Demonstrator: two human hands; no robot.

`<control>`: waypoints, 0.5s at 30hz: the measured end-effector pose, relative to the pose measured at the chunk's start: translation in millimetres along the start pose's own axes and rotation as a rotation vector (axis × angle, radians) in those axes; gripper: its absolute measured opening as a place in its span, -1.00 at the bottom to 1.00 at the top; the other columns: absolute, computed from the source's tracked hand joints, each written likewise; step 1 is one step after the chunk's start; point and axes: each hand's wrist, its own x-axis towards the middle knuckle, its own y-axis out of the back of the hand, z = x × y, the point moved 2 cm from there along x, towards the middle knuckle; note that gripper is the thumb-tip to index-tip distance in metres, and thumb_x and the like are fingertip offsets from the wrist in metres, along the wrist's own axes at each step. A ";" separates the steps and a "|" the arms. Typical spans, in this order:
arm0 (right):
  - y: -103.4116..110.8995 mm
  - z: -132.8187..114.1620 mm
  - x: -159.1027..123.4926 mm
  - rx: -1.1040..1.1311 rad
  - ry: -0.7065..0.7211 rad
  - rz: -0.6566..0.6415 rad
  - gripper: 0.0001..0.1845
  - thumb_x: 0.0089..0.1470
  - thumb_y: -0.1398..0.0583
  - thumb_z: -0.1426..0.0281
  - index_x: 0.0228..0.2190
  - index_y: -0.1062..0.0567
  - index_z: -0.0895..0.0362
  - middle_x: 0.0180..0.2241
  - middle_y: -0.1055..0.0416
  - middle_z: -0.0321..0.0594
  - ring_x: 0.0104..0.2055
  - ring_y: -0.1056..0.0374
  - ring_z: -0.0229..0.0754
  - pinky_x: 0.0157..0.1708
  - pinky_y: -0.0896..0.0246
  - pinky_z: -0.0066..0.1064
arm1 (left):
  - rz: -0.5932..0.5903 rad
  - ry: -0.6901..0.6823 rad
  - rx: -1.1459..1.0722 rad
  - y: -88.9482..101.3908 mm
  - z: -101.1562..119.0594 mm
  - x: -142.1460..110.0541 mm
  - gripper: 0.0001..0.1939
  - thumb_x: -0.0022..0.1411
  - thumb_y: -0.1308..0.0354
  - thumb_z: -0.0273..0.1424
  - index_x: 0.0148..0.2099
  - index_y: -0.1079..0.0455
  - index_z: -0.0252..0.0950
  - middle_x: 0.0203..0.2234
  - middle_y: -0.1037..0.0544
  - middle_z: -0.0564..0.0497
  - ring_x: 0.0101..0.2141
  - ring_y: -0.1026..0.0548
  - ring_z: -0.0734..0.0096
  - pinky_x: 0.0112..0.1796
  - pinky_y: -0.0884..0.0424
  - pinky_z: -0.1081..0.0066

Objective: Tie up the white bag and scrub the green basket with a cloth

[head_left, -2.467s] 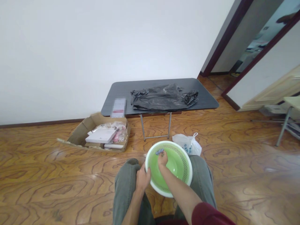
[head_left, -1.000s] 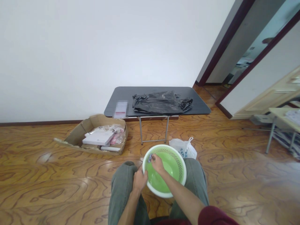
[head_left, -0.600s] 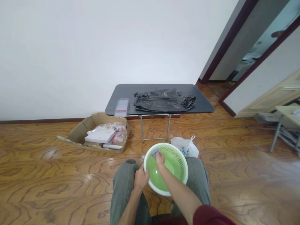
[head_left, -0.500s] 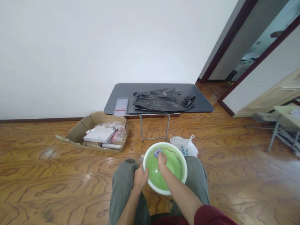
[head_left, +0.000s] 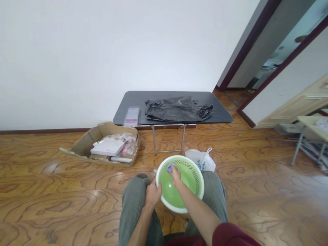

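Observation:
A round green strainer basket with a white rim [head_left: 196, 173] rests on my lap, between my knees. My left hand [head_left: 153, 194] is closed on its near-left rim. My right hand [head_left: 176, 173] reaches inside the basket and presses a small bluish-grey cloth [head_left: 169, 167] against the far-left inner wall, fingers closed on it.
A low dark folding table [head_left: 220, 115] stands ahead by the white wall, with a black plastic bag [head_left: 177, 108] on it. An open cardboard box [head_left: 89, 143] of packages lies on the wooden floor at left. A white plastic bag [head_left: 201, 159] sits beyond the basket. A doorway opens at right.
My right hand has rubbed the cloth back and forth along the basket's far-left inner wall. My left hand kept its hold on the rim. The view shifted slightly.

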 end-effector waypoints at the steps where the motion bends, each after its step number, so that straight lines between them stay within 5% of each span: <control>1: -1.8 -0.4 -1.7 0.051 -0.045 -0.016 -0.68 0.10 -0.25 0.11 -0.17 -0.53 0.03 0.03 -0.70 -0.01 0.03 -0.65 -0.05 -0.04 -0.58 -0.32 | 0.000 -0.004 0.003 -0.2 -0.6 0.0 -0.48 0.49 -0.11 -0.49 0.42 -0.54 -0.29 0.03 -0.80 -0.22 0.06 -0.75 0.10 0.01 -0.50 0.44; 8: -3.7 -9.6 -12.5 0.139 -0.134 -0.091 -0.70 0.06 -0.33 0.21 -0.17 -0.58 0.07 0.09 -0.69 -0.02 0.10 -0.63 -0.06 0.04 -0.56 -0.30 | 0.012 -0.017 -0.002 -2.7 -3.3 2.7 -0.48 0.50 -0.09 -0.47 0.42 -0.53 -0.33 0.06 -0.78 -0.25 0.08 -0.75 0.06 0.03 -0.51 0.40; 12: 15.6 -22.3 -17.4 0.024 -0.145 -0.337 -0.65 -0.05 -0.45 0.24 -0.19 -0.66 0.11 -0.02 -0.72 -0.05 0.01 -0.64 -0.06 0.00 -0.54 -0.27 | 0.014 0.005 0.004 -3.5 -3.3 3.6 -0.51 0.49 -0.08 -0.46 0.36 -0.57 -0.32 0.00 -0.80 -0.23 0.05 -0.75 0.08 0.03 -0.53 0.41; 15: 37.6 -35.2 -15.8 -0.076 -0.106 -0.404 -0.63 -0.13 -0.51 0.24 -0.24 -0.70 0.13 -0.10 -0.73 -0.07 -0.07 -0.63 -0.05 -0.05 -0.53 -0.25 | 0.007 0.026 0.013 -3.2 -2.7 3.1 -0.52 0.50 -0.08 -0.45 0.35 -0.58 -0.31 0.00 -0.80 -0.23 0.06 -0.75 0.09 0.04 -0.52 0.41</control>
